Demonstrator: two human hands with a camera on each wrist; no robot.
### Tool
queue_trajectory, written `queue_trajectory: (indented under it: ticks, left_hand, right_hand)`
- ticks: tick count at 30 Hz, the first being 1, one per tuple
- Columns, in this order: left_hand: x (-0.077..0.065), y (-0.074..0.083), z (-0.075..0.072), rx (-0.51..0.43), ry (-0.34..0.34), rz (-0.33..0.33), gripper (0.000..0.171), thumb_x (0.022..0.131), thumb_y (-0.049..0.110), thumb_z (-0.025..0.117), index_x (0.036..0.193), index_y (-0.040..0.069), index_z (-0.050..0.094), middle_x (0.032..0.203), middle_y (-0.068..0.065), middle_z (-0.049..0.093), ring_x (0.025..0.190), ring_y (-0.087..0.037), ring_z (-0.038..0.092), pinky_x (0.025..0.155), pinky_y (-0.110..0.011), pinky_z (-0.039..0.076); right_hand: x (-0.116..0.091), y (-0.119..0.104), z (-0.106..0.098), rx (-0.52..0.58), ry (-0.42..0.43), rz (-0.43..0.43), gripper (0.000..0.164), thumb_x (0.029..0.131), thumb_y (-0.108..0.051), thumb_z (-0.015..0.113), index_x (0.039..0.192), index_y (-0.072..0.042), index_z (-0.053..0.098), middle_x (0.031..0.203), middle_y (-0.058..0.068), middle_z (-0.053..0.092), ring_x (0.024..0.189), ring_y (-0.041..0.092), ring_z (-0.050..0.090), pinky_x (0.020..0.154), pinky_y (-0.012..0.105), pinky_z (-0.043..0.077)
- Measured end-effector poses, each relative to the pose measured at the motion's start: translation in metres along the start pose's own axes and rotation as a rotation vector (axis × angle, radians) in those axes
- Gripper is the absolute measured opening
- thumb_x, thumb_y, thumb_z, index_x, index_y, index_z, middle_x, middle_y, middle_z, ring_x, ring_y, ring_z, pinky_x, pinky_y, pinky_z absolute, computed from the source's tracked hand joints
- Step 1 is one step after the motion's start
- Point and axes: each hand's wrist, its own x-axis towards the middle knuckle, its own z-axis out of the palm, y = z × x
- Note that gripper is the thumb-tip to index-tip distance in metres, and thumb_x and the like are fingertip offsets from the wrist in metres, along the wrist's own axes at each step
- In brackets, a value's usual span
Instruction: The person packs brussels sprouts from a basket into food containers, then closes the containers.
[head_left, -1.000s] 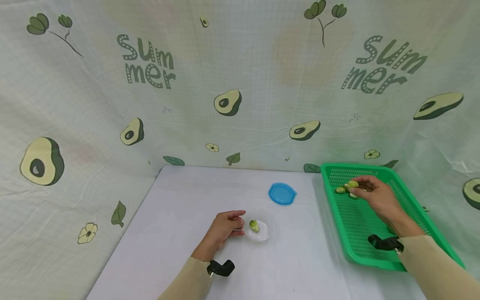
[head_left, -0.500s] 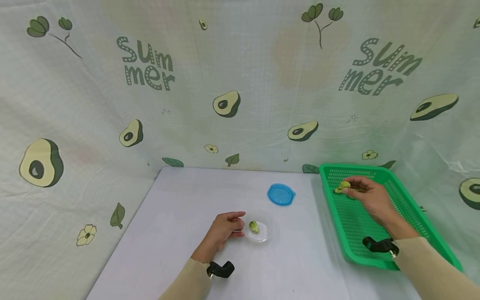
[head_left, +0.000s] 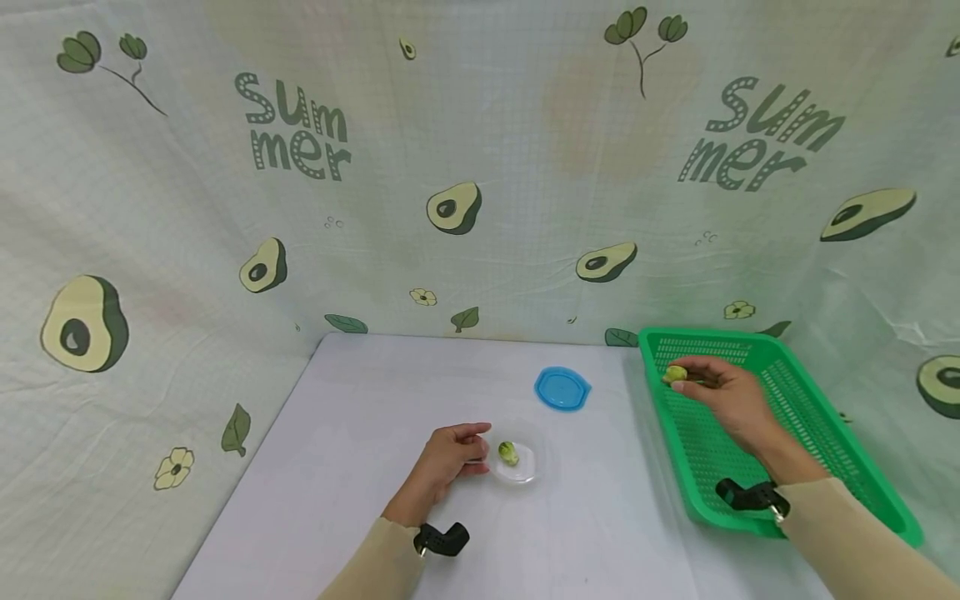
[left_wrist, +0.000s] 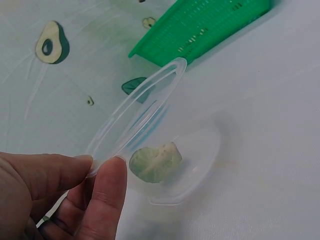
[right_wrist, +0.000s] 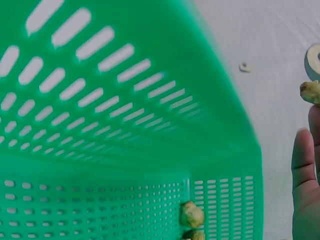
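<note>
My left hand [head_left: 450, 454] pinches the rim of a small clear plastic container [head_left: 522, 477] between thumb and finger. Inside it lies one green Brussels sprout [head_left: 508, 453], seen through the wall in the left wrist view as a pale green sprout [left_wrist: 156, 162]. At the right, my right hand [head_left: 731, 400] holds another Brussels sprout [head_left: 675, 374] at its fingertips, over the far left part of a green basket [head_left: 678, 467]. The right wrist view shows that held sprout [right_wrist: 311, 92] at its edge, with more sprouts [right_wrist: 192, 214] down in a basket corner.
A blue lid [head_left: 562, 389] lies on the white table [head_left: 375, 400] between the container and the basket. The basket's raised rim [head_left: 855, 450] surrounds the right hand's area. Behind the table hangs a printed cloth [head_left: 525, 125].
My right hand has moved slightly to the left with the sprout in its fingertips, towards the basket's left rim. The left hand and the container have stayed in place.
</note>
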Motion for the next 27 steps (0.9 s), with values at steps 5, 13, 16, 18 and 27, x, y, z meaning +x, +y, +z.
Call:
queue_trajectory:
  ticks: [5,13,16,18,27]
  left_hand:
    - [-0.002,0.001,0.000,0.004,-0.002,0.001,0.046,0.095,-0.005,0.070,0.141,-0.003,0.064,0.095,-0.003,0.063,0.088,-0.017,0.068,0.076,-0.029,0.066]
    - [-0.003,0.001,0.001,0.011,0.003,0.003,0.046,0.095,-0.004,0.070,0.141,-0.002,0.065,0.096,-0.004,0.064,0.089,-0.018,0.069,0.076,-0.029,0.067]
    - [-0.003,0.001,0.001,0.009,0.001,0.004,0.047,0.095,-0.005,0.070,0.142,-0.003,0.064,0.096,-0.004,0.064,0.089,-0.019,0.069,0.076,-0.029,0.067]
    - [-0.003,0.000,0.002,0.009,0.000,0.005,0.047,0.095,-0.005,0.070,0.142,-0.003,0.063,0.096,-0.004,0.063,0.090,-0.019,0.069,0.076,-0.029,0.067]
    - [-0.005,0.001,0.002,0.012,0.003,0.003,0.047,0.095,-0.004,0.070,0.142,-0.003,0.063,0.096,-0.004,0.063,0.090,-0.019,0.069,0.076,-0.029,0.067]
  right_hand:
    - [-0.001,-0.006,0.007,0.018,-0.014,-0.016,0.037,0.101,-0.002,0.070,0.135,0.006,0.061,0.112,-0.021,0.074,0.101,-0.005,0.070,0.084,0.016,0.061]
    - [0.000,-0.018,0.023,0.143,-0.027,-0.058,0.035,0.099,0.001,0.071,0.132,0.008,0.063,0.110,-0.013,0.076,0.101,0.000,0.071,0.082,0.017,0.061]
    - [0.000,-0.023,0.030,0.173,-0.016,-0.075,0.034,0.098,0.004,0.071,0.131,0.009,0.064,0.108,-0.011,0.076,0.099,0.001,0.071,0.081,0.017,0.062]
    - [-0.001,-0.025,0.034,0.166,-0.010,-0.083,0.035,0.097,0.004,0.072,0.130,0.010,0.064,0.108,-0.012,0.076,0.099,0.001,0.071,0.081,0.017,0.061]
    - [0.000,-0.033,0.054,0.167,-0.022,-0.092,0.034,0.096,0.005,0.073,0.128,0.014,0.063,0.107,-0.012,0.075,0.099,0.002,0.070,0.081,0.016,0.061]
